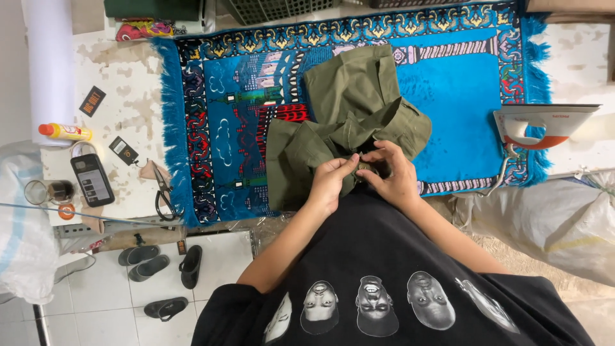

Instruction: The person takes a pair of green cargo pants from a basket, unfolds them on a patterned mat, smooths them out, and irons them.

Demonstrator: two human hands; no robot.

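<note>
Fingers of left hand (331, 179) & right hand (392, 172) pinching olive garment (346, 122) edge.

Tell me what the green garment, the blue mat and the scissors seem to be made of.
The garment, pinched by both hands, left and right, looks like matte woven cloth, maybe cotton twill: it holds soft creases and stitched seams. The mat looks like plush velvety pile with a fringed edge. The scissors seem to have metal blades and dark, probably plastic, handles.

Lit phone screen (91, 179), two black tags (92, 100) left.
</note>
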